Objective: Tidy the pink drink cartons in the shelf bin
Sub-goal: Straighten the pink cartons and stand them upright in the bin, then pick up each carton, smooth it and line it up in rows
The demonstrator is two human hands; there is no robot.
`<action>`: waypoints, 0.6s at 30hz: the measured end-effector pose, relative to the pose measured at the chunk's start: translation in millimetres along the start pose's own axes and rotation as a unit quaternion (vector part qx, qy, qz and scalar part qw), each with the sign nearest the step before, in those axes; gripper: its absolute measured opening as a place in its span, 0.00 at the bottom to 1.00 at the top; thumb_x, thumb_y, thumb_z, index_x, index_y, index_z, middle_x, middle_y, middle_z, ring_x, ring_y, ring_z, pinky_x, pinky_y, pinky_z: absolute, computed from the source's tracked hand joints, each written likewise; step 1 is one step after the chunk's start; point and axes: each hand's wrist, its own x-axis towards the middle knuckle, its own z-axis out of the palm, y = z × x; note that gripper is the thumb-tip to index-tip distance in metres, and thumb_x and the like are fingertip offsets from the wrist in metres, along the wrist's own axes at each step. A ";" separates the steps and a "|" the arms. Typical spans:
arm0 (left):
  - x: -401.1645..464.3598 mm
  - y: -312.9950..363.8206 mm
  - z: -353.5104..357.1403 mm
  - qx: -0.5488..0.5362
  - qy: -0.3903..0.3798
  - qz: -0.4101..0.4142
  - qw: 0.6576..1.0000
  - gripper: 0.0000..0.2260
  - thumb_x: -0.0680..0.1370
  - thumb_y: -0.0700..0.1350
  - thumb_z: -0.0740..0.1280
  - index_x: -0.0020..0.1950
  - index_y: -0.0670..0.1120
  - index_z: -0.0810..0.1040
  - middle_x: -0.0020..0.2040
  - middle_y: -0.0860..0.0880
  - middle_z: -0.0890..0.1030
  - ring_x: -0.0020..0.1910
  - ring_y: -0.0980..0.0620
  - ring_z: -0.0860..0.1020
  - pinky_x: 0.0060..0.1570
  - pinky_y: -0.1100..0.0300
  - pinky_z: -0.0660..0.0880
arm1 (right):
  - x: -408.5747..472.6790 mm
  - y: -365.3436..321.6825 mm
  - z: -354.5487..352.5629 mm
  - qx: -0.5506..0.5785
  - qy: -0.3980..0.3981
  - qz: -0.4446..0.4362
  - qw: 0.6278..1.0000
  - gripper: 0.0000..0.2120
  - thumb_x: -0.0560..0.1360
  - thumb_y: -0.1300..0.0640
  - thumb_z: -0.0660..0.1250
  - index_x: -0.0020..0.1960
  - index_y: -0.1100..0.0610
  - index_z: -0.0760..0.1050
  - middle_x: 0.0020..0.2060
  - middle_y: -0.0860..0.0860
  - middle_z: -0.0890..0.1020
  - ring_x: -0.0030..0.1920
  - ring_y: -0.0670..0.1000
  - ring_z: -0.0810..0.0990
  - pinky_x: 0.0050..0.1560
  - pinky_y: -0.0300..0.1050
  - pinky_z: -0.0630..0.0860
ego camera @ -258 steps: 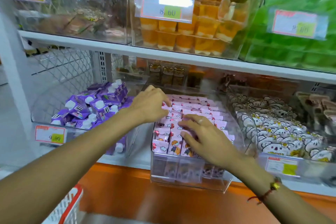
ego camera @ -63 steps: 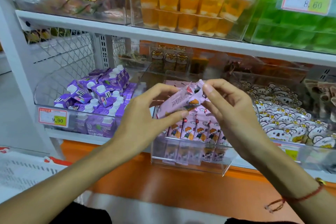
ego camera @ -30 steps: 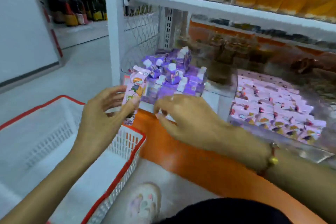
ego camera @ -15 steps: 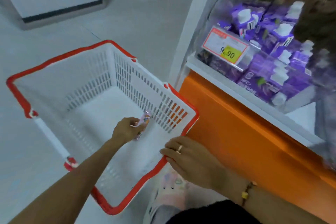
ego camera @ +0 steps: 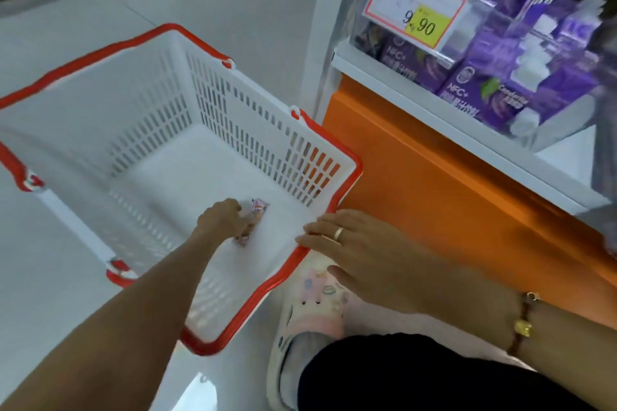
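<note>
Now the left hand (ego camera: 223,218) has lowered the pinched pink carton (ego camera: 254,214) onto the basket (ego camera: 253,130) floor.

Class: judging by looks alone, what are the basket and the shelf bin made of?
Basket: seemingly moulded plastic, matte white with red rim; slotted walls suggest it. Shelf bin: likely clear acrylic or similar plastic, glossy; purple cartons show through.
</note>
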 end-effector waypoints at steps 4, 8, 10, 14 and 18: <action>-49.8 43.6 -71.5 0.012 0.051 0.162 0.985 0.14 0.79 0.51 0.65 0.63 0.48 0.76 0.62 0.50 0.79 0.59 0.49 0.77 0.60 0.54 0.72 | -42.0 8.0 -50.3 0.074 -0.059 0.049 0.994 0.15 0.80 0.49 0.60 0.66 0.46 0.72 0.56 0.43 0.81 0.49 0.42 0.79 0.47 0.35 0.68; -154.1 115.9 -133.7 0.001 0.233 0.337 0.912 0.07 0.79 0.53 0.64 0.55 0.57 0.78 0.48 0.60 0.80 0.40 0.64 0.76 0.39 0.64 0.72 | -108.5 13.7 -105.7 0.021 0.005 0.127 0.992 0.15 0.79 0.43 0.54 0.65 0.38 0.66 0.58 0.37 0.75 0.57 0.40 0.74 0.50 0.39 0.69; -213.4 157.8 -154.3 -0.024 0.276 0.407 0.870 0.06 0.78 0.55 0.64 0.53 0.59 0.78 0.43 0.63 0.78 0.37 0.69 0.74 0.38 0.66 0.70 | -144.3 12.4 -134.9 0.018 0.044 0.175 0.983 0.15 0.78 0.43 0.54 0.64 0.37 0.67 0.58 0.36 0.75 0.57 0.40 0.73 0.53 0.40 0.70; -301.7 238.2 -169.1 -0.042 0.299 0.501 0.811 0.05 0.77 0.56 0.64 0.49 0.59 0.79 0.38 0.63 0.79 0.37 0.68 0.75 0.39 0.64 0.70 | -212.5 13.9 -175.3 0.009 0.115 0.237 0.965 0.15 0.79 0.43 0.54 0.63 0.39 0.72 0.54 0.39 0.78 0.51 0.40 0.74 0.47 0.39 0.70; -328.7 311.6 -156.0 0.020 0.293 0.514 0.806 0.11 0.77 0.54 0.64 0.58 0.55 0.78 0.52 0.55 0.81 0.52 0.54 0.79 0.45 0.61 0.69 | -261.7 32.4 -190.3 0.009 0.166 0.297 0.940 0.13 0.80 0.45 0.56 0.61 0.40 0.74 0.54 0.39 0.80 0.49 0.40 0.73 0.47 0.38 0.69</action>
